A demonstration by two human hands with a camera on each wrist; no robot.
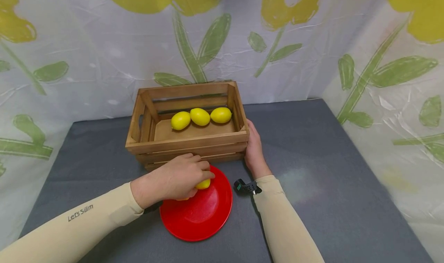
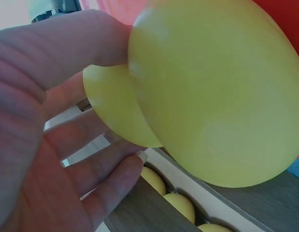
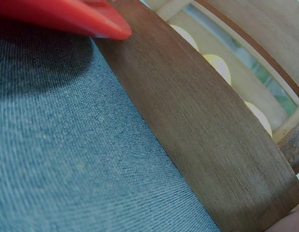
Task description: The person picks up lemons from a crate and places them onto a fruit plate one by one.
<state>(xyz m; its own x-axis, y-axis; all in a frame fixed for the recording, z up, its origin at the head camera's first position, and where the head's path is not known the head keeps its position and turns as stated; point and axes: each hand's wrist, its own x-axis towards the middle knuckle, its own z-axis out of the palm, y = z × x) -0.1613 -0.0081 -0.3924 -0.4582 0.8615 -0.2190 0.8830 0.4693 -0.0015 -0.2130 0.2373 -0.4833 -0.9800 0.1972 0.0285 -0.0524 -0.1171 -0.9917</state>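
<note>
A grey cloth-covered table (image 1: 312, 147) carries everything in view. Behind it and along both sides hangs a crinkled white backdrop (image 1: 114, 51) printed with large yellow flowers and green leaves on long stems. Three yellow lemons (image 1: 200, 117) lie in a row, just beside one another, toward the back of the scene.

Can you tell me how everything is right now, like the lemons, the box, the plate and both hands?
Wooden crate: upright on the grey cloth, open on top.
Three lemons: lying in a row inside the crate, at the back.
Red plate: flat on the cloth, in front of the crate.
Lemon on the plate: gripped by the left hand.
Left hand: curled round that lemon.
Right hand: flat against the crate's right end.
</note>
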